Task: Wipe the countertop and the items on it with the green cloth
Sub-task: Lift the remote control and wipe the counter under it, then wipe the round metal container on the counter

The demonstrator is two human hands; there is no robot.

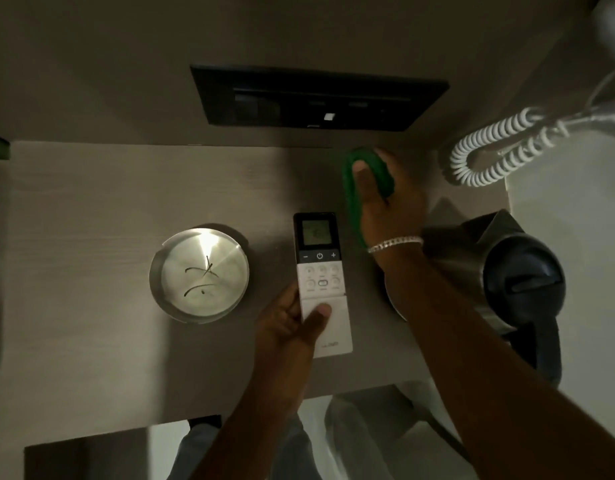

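Observation:
My right hand (pixel 389 202) grips the bunched green cloth (pixel 354 188) and presses it on the pale wooden countertop (pixel 91 209) near the back wall, right of centre. A silver bracelet circles that wrist. My left hand (pixel 292 323) holds the lower end of a white remote control (pixel 321 282) with a small screen, thumb on its front, just above the countertop's middle. A round metal ashtray (pixel 199 274) sits to the left of the remote. An electric kettle (pixel 507 271) with a dark lid stands at the right, partly behind my right forearm.
A dark socket panel (pixel 316 98) is set in the back wall. A white coiled cord (pixel 489 157) hangs at the upper right. The countertop's front edge runs below my forearms, with floor and my legs beneath.

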